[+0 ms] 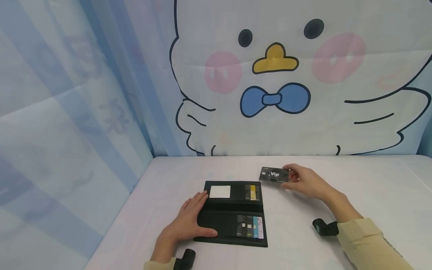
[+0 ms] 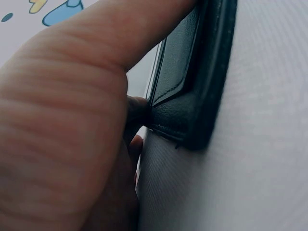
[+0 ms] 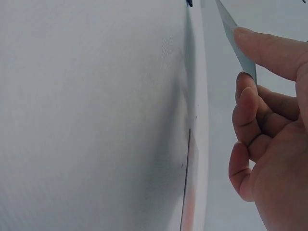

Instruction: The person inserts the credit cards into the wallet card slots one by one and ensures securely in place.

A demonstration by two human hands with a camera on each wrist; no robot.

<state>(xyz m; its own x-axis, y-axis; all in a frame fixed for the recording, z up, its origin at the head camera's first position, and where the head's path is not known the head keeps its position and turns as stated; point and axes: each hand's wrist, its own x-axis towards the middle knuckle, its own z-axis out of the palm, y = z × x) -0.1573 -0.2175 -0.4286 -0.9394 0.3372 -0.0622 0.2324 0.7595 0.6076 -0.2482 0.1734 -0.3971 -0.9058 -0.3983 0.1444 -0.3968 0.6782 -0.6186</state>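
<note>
A black card wallet (image 1: 222, 228) lies unfolded on the table. Its upper half has a white panel (image 1: 220, 191) and a gold-striped card (image 1: 252, 192); several overlapping cards (image 1: 249, 226) fill slots in the lower half. My left hand (image 1: 185, 221) rests on the wallet's left side, thumb across the lower half and fingertips at the upper left edge. The left wrist view has the thumb over the wallet's black edge (image 2: 202, 96). Beyond the wallet's upper right corner, my right hand (image 1: 305, 182) pinches a black "Vip" card (image 1: 274, 174) between thumb and fingers, held above the table.
The white tabletop (image 1: 297, 240) extends around the wallet to a back edge against a curtain (image 1: 270, 135) printed with a cartoon bird. Another patterned curtain (image 1: 60, 150) hangs at the left. Black wrist cameras (image 1: 324, 227) sit at both cuffs.
</note>
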